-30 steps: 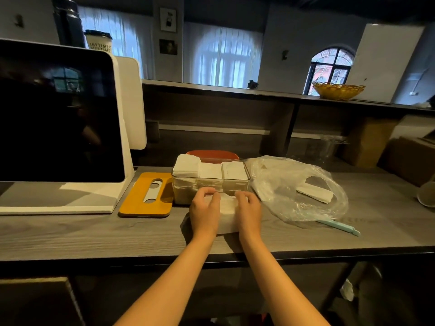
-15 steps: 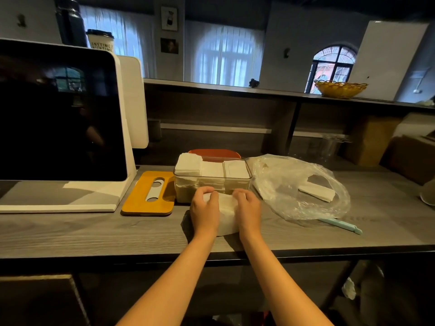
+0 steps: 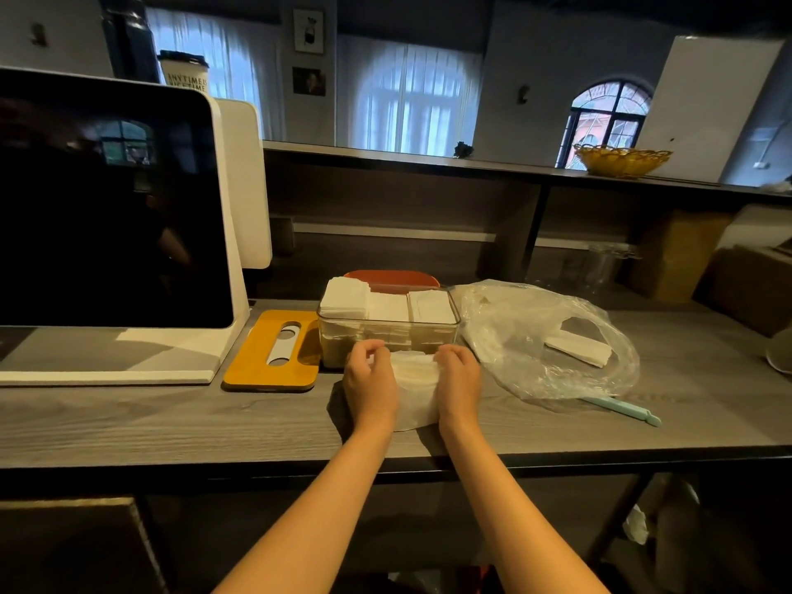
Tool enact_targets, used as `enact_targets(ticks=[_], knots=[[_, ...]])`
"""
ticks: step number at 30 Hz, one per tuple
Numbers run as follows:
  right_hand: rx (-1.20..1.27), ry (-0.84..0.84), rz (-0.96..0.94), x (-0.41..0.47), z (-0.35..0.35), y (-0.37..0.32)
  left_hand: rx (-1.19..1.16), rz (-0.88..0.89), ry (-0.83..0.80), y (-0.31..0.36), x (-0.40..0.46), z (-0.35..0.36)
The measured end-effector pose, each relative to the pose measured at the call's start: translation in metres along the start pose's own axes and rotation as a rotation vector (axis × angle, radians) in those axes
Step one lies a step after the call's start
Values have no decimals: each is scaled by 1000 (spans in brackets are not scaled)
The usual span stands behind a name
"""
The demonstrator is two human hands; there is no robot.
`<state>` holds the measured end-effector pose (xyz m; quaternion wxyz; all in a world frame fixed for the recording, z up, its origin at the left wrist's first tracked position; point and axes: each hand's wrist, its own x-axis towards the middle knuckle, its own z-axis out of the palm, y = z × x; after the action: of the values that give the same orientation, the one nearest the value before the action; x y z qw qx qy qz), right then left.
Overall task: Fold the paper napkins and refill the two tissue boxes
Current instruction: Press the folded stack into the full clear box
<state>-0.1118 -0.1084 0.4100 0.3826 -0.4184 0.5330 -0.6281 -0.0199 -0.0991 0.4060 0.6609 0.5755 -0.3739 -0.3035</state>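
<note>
I'm pinching the napkin stack between my left hand and right hand, just before the clear tissue box. Uneven squeezing risks skewing the fold or splaying loose sheets.

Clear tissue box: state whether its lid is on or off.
Off. The clear tissue box stands open-topped with napkins showing; the orange lid lies flat beside it.

Room: my grey wood-grain counter | raised dark shelf behind it | curtained windows glowing pale | arched window at right | grey walls, dim light
</note>
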Motion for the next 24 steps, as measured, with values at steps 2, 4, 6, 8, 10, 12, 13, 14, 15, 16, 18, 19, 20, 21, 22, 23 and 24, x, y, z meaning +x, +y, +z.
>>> enact_targets(ticks=[2, 4, 6, 8, 10, 12, 13, 14, 15, 16, 18, 19, 20, 21, 22, 23, 24], knots=[[-43, -85, -18, 0, 1, 1, 23, 17, -47, 0, -1, 1], [-68, -61, -3, 0, 1, 3, 43, 32, -43, 0, -2, 1], [-67, 17, 6, 1, 1, 5, 42, 43, -23, 2, -3, 0], [-94, -7, -17, 1, 1, 3, 58, 66, -46, 5, -6, -1], [-149, -61, -35, -1, 2, 1, 99, 108, -112, 5, -5, -3], [-151, -29, -26, 0, 1, 2, 219, 217, -211, 3, -2, -8], [-136, 5, -20, 0, 1, 2, 289, 302, -268, 2, 0, -13], [-126, 34, -20, 1, 0, 3, 350, 394, -334, 2, 2, -20], [-130, 50, -20, 1, 1, 4, 411, 480, -420, 3, 4, -27], [-139, 55, -20, 0, 1, 3, 479, 541, -529, 5, 6, -33], [-128, 48, -3, -1, 2, 2, 625, 581, -730, 7, 9, -45], [-108, 43, 13, -1, 2, 0, 683, 579, -795, 7, 12, -49], [-95, 32, 31, 0, 2, 0, 723, 572, -837, 7, 15, -53], [-95, 5, 36, -1, 1, -1, 739, 560, -862, 7, 19, -55], [-108, -41, 31, -2, 1, -2, 732, 543, -859, 7, 21, -57], [-123, -94, 24, -3, 1, -3, 698, 515, -830, 6, 24, -58], [-136, -138, 27, -5, 0, -5, 648, 466, -786, 7, 27, -59]])
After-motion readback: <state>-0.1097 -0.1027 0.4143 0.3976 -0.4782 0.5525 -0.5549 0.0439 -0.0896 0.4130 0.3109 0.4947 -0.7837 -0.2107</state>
